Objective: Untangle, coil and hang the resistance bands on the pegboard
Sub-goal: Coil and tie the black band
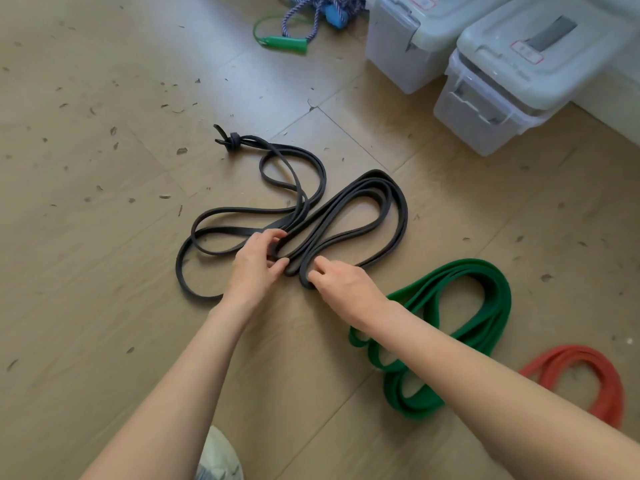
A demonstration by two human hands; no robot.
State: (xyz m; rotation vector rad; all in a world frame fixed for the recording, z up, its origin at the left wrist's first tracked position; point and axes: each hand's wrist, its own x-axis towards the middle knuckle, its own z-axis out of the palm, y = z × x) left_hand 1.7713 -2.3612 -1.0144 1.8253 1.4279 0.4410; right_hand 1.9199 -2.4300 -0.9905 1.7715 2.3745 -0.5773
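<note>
Black band: a long, flat black rubber resistance band point(346, 216) lies in loose, overlapping loops on the tan tiled floor point(104, 237), knotted at its far end point(232, 139).
Left hand: the left hand point(258, 263) has its fingers and thumb curled round strands at the middle of the black band; its grip is closed on them.
Right hand: the right hand point(337, 284) pinches a near bend of the same band with bent fingertips, just beside the left hand.
Green band: a wide green flat band point(485, 296) lies coiled on the floor, partly under the right forearm.
Red band: a red-orange flat band point(602, 379) lies coiled at the right edge, near the green one.
Far floor: a green-handled skipping rope point(287, 43) and a blue-and-white braided cord point(322, 12) lie well apart from the bands.
Boxes: two translucent lidded plastic storage boxes point(502, 81) stand at upper right.
</note>
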